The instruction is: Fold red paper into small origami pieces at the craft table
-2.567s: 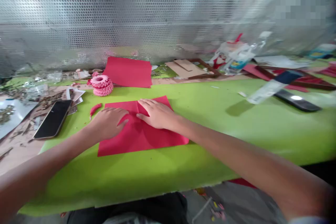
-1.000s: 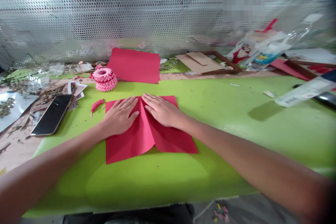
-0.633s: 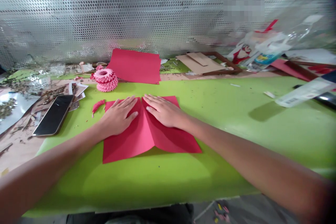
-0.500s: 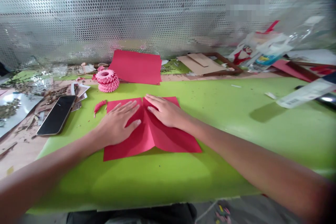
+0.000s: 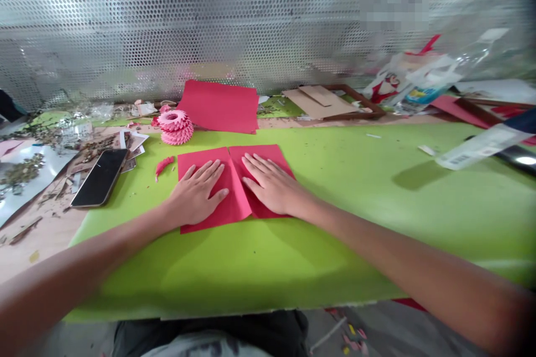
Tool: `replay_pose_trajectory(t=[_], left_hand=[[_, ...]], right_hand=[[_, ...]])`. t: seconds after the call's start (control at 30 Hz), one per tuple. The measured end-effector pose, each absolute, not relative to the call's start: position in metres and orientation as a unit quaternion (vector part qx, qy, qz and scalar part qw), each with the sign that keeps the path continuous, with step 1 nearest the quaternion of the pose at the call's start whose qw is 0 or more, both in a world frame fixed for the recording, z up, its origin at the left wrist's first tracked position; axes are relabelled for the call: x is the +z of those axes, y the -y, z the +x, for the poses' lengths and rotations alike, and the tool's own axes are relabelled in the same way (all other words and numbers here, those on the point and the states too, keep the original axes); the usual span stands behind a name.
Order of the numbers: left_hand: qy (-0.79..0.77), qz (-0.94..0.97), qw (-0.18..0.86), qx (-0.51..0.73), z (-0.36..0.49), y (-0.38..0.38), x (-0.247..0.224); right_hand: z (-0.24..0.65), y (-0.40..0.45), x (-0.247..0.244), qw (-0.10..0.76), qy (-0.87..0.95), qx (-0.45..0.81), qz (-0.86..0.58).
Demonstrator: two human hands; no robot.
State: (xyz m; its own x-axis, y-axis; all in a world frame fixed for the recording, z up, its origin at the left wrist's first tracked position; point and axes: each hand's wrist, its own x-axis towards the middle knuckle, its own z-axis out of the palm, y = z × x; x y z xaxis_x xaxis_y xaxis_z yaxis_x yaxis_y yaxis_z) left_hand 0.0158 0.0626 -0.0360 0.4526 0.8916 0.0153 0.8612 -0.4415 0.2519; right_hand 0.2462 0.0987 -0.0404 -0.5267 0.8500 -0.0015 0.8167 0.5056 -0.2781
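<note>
A sheet of red paper [image 5: 228, 206] lies on the green tabletop, with a crease down its middle that stands up slightly. My left hand [image 5: 196, 192] rests flat on the left half, fingers stretched out. On the right half lies my right hand [image 5: 270, 181], also flat with its fingers extended. Neither hand grips anything. Just left of the sheet is a small curled red piece [image 5: 164, 166]. Behind it stands a pink folded-paper ring stack [image 5: 176, 127]. More red paper [image 5: 220, 106] lies at the back.
A black phone [image 5: 99, 178] lies at the left beside scraps and dried plant bits. Brown card [image 5: 320, 101] sits in a wooden frame at the back. On the right are a clear white-labelled tube [image 5: 473, 148] and a plastic bag [image 5: 422, 86]. A perforated metal panel [image 5: 234, 17] rises behind.
The red paper has moved slightly away from me and its crease lies lower. My right hand has shifted right, away from the crease, and the fingers of both hands lie flat.
</note>
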Motion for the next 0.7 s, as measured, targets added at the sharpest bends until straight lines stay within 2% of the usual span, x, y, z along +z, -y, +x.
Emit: replay_pose_trajectory(t=[0.2, 0.7], left_hand=[[-0.53, 0.839, 0.1, 0.078, 0.019, -0.061, -0.038], [-0.516, 0.85, 0.088, 0.062, 0.001, -0.061, -0.037]], right_hand=[[0.246, -0.101, -0.044, 0.096, 0.867, 0.11, -0.476], [0.25, -0.102, -0.043, 0.094, 0.866, 0.128, -0.474]])
